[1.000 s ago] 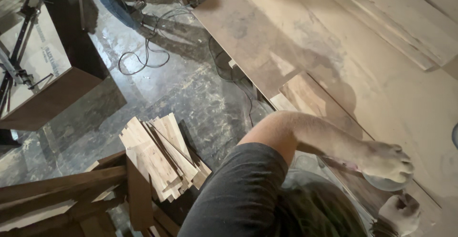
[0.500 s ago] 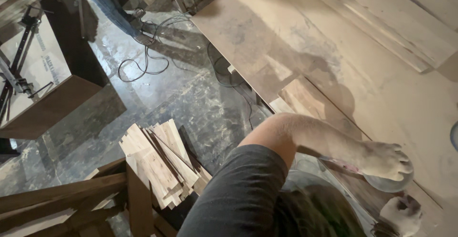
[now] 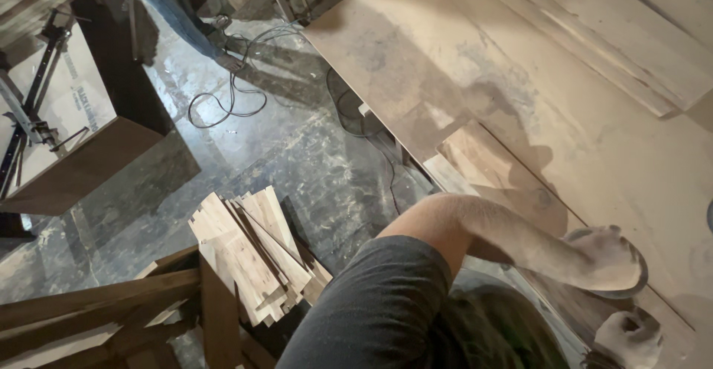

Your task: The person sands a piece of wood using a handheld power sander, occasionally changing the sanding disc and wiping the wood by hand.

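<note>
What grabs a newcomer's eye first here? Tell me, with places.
The dusty left hand pressing on a round grey sanding tool at the lower right, on the broad dust-covered wooden worktable. Next, the fanned stack of pale short wooden boards on the dark floor at lower centre-left.

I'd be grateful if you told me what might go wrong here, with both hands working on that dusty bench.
1. The left hand presses a round sanding tool close to the right hand; a slip might graze knuckles.
2. Thick dust coats the workbench and both hands, so the hold may slip.
3. Loose cables and stacked wood offcuts on the floor could cause a trip.
</note>
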